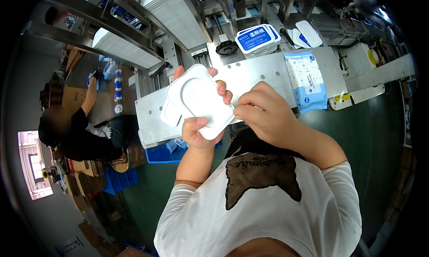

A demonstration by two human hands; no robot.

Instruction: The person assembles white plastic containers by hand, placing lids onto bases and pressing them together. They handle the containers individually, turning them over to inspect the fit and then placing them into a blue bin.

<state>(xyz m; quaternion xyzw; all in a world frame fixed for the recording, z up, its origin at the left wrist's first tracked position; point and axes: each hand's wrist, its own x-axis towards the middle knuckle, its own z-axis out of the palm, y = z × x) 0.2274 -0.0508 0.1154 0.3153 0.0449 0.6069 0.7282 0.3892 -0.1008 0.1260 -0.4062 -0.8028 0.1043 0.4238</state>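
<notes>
My left hand (199,134) grips a white plastic lid (205,98), thumb across its face and fingers curled round the far edge. The lid has rounded corners and a raised oval outline. Part of a second white lid (170,115) shows beneath it on the left; I cannot tell whether it is held or lies on the metal bench. At the held lid's right edge is my right hand (268,116), thumb and fingers pinched together. Whatever they pinch is hidden.
A steel bench (268,76) runs across the front. Stacked blue-and-white lids (258,40), loose lids (308,34) and a wipes pack (307,81) lie to the right. Tall white lid stacks (172,17) stand behind metal rails. A co-worker (91,134) sits at left; a blue bin (163,155) is below.
</notes>
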